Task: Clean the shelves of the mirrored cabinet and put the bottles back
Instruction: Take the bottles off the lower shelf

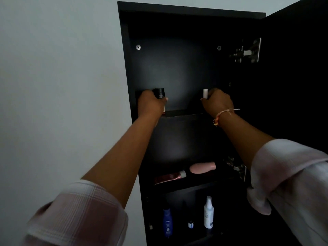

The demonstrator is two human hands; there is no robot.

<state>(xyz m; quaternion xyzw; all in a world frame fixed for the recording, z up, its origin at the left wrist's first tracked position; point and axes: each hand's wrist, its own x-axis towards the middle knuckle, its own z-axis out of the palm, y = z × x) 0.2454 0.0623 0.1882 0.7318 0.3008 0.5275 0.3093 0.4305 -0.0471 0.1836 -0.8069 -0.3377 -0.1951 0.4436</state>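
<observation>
The black cabinet [127,71] stands open before me. On its top shelf [184,113], my left hand [150,103] grips a dark bottle with a black cap [159,93] at the left end. At the right end, my right hand [218,102] grips a bottle with a white cap [205,93]; the body of that bottle is hidden by my fingers. Both bottles are upright at shelf level. Whether they rest on the shelf I cannot tell.
The middle shelf holds a lying pink bottle [202,167] and a reddish tube [170,177]. Below stand a blue bottle [167,221], a small jar [190,224] and a white spray bottle [208,214]. The open door [292,86] hangs to the right, a wall [62,77] to the left.
</observation>
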